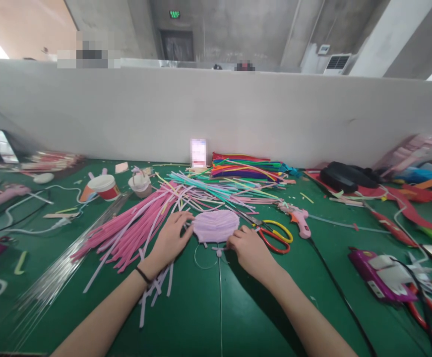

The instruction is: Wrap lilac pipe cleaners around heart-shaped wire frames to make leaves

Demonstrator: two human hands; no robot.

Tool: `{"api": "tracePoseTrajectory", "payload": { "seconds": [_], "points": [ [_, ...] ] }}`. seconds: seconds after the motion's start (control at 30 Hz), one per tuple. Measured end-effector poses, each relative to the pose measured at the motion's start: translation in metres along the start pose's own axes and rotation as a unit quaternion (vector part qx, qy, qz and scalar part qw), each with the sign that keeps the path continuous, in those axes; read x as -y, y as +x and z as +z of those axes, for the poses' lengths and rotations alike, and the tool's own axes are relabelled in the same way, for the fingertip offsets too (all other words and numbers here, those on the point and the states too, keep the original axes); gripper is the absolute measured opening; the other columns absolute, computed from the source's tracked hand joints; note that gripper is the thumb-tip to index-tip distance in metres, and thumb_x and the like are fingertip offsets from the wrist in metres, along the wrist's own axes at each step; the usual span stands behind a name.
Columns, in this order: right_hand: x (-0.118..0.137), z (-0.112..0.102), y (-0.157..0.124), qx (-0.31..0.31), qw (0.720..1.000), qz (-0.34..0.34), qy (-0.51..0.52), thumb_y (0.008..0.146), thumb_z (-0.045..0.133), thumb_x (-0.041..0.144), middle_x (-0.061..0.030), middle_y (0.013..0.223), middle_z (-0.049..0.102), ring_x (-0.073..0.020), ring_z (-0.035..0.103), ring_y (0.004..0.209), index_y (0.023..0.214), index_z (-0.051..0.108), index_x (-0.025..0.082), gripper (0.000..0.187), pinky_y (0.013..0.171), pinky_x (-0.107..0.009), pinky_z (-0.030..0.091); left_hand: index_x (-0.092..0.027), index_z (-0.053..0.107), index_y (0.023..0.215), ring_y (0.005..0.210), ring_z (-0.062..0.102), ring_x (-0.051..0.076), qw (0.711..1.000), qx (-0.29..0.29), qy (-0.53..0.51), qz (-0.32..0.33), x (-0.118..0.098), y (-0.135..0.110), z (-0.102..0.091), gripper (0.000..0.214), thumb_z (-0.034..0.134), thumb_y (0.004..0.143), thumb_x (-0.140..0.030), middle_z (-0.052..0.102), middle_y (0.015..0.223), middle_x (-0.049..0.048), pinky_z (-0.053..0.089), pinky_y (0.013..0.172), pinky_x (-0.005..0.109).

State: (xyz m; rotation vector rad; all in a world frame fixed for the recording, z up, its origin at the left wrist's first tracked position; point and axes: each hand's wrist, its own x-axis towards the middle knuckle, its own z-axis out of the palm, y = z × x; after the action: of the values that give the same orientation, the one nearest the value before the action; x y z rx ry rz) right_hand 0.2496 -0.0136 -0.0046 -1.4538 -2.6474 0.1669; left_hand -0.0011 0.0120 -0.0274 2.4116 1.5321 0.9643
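In the middle of the green desk, a bit toward the near edge, lay the lilac shell-shaped pipe-cleaner piece. The left hand had its fingers loosely open, tips just resting on the piece's left rim, not gripping. The right hand was curled at the lower right rim; couldn't tell if it was actually pinching anything. A thin wire ran from the piece toward the near edge. Scissors sat just beside the right hand. My worry: a careless sweep could've snagged the blades, or a wrist caught that wire and dragged the piece.
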Motion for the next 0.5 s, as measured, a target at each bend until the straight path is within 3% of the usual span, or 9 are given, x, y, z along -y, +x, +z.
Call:
{"api": "tracePoseTrajectory", "payload": {
  "seconds": [0.17,0.33,0.5],
  "points": [
    [0.003,0.000,-0.005,0.005,1.000,0.029,0.010,0.085,0.047,0.008,-0.0034,0.093,0.062,-0.0181,0.050,0.089,0.089,0.060,0.020,0.018,0.073,-0.030,0.028,-0.020,0.054,0.115,0.115,0.054,0.023,0.996,0.087,-0.028,0.021,0.016,0.000,-0.001,0.031,0.049,0.088,-0.033,0.059,0.122,0.0092,0.042,0.100,0.041],
    [0.006,-0.001,-0.007,-0.012,0.999,0.043,0.023,0.087,0.045,0.011,-0.0033,0.091,0.063,-0.0172,0.054,0.088,0.088,0.060,0.019,0.017,0.074,-0.029,0.031,-0.020,0.053,0.116,0.118,0.053,0.024,0.995,0.095,-0.020,-0.011,0.023,0.001,-0.005,0.035,0.050,0.087,-0.038,0.057,0.126,0.0109,0.041,0.101,0.043],
    [0.006,-0.001,-0.007,-0.006,0.997,0.070,0.036,0.087,0.046,0.013,-0.0039,0.090,0.063,-0.0163,0.057,0.085,0.088,0.060,0.019,0.015,0.073,-0.027,0.034,-0.021,0.059,0.091,0.122,0.049,0.023,0.993,0.119,-0.007,0.002,0.027,0.005,-0.014,0.020,0.043,0.090,-0.034,0.058,0.126,0.0089,0.039,0.102,0.042]
  ]
}}
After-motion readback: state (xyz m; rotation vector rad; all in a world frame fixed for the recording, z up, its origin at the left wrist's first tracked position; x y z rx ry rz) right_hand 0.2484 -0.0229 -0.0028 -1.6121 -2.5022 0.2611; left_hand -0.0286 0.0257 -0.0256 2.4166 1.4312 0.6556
